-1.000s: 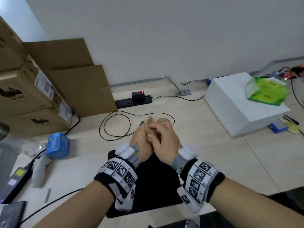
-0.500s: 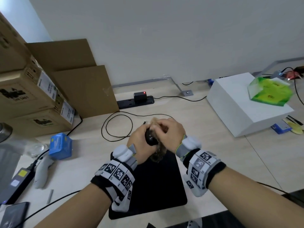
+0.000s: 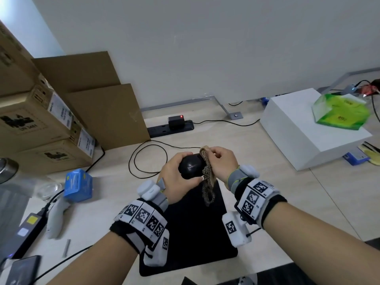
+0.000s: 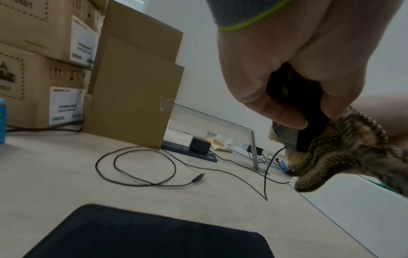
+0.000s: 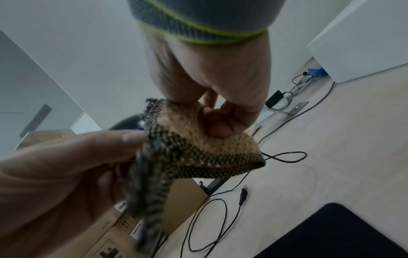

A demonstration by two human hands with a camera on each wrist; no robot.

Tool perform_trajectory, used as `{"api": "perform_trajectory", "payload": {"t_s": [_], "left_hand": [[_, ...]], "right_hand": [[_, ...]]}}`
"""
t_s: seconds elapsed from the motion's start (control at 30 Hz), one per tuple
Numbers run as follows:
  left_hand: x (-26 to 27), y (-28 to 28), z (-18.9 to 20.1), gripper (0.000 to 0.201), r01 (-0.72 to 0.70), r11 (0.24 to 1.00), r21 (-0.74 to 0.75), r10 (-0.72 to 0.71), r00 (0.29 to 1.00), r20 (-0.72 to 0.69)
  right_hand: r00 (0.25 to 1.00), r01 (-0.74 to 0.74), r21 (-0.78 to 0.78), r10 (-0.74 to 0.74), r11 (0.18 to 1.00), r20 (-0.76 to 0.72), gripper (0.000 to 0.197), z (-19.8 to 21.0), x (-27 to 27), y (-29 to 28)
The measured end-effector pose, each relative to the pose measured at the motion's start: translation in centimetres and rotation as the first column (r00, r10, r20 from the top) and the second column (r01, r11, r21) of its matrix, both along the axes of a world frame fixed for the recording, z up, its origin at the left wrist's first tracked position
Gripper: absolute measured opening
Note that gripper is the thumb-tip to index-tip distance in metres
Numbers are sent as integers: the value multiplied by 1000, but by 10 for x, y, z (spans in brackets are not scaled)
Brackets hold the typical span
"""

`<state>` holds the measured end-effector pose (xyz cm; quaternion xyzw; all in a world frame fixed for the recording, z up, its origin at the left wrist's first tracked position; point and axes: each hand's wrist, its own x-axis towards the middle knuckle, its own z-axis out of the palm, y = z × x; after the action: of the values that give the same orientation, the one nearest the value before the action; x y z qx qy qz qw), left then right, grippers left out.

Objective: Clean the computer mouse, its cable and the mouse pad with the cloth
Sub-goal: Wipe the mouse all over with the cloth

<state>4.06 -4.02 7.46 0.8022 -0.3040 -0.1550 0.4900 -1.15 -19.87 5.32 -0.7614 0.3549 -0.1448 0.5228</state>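
While the left hand [image 3: 176,177] clasped the black computer mouse [image 3: 191,166] above the far edge of the mouse pad [image 3: 197,229], the right hand [image 3: 223,163] pinched the knitted cloth [image 3: 207,182] against the mouse's right side. The mouse-wiping step seemed underway; its cable [image 3: 144,159] lay looped on the desk beyond, unwiped, and next would need the cloth run along it. The cardboard boxes [image 3: 41,124] at left were closed, contents unseen.
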Motion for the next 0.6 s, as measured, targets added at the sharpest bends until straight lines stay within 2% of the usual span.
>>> {"api": "perform_trajectory", "payload": {"t_s": [0.07, 0.13, 0.2, 0.23, 0.33, 0.4, 0.43, 0.5, 0.53, 0.6], "left_hand": [[5, 1, -5, 61, -1, 1000, -5, 0, 997, -75], [9, 1, -7, 56, -19, 999, -35, 9, 964, -267], [10, 3, -8, 50, -65, 993, -101, 16, 906, -424], [9, 4, -8, 47, -82, 988, -133, 13, 892, -452], [4, 6, -10, 35, -110, 978, -179, 30, 916, -399], [0, 6, -13, 33, -75, 988, -133, 37, 963, -265], [-1, 6, -15, 36, -52, 995, -81, 38, 984, -173], [-2, 4, -16, 54, -41, 999, -1, 40, 998, -44], [-3, 3, -15, 64, -39, 999, 29, 39, 999, -10], [-3, -1, -16, 82, -19, 996, 90, 16, 999, 37]], "right_hand": [[1000, -3, 12, 3, 1000, 25, 35, 0, 0, -2], [997, 39, 51, -42, 998, 64, 28, -1, 0, -11], [983, 127, 194, -149, 973, 104, 24, 0, -1, -20], [972, 158, 309, -203, 938, 119, 21, 2, -2, -24], [958, 99, 593, -237, 799, 160, 21, 15, -12, -32], [962, 59, 615, -210, 787, 177, 23, 15, -13, -31], [971, 61, 546, -176, 836, 161, 23, 12, -12, -28], [993, 0, 287, -34, 958, 113, 20, 7, -8, -15], [994, -82, 150, 69, 985, 87, 18, 3, -7, -7], [980, -197, -121, 199, 973, 0, 20, -5, -8, 10]]}}
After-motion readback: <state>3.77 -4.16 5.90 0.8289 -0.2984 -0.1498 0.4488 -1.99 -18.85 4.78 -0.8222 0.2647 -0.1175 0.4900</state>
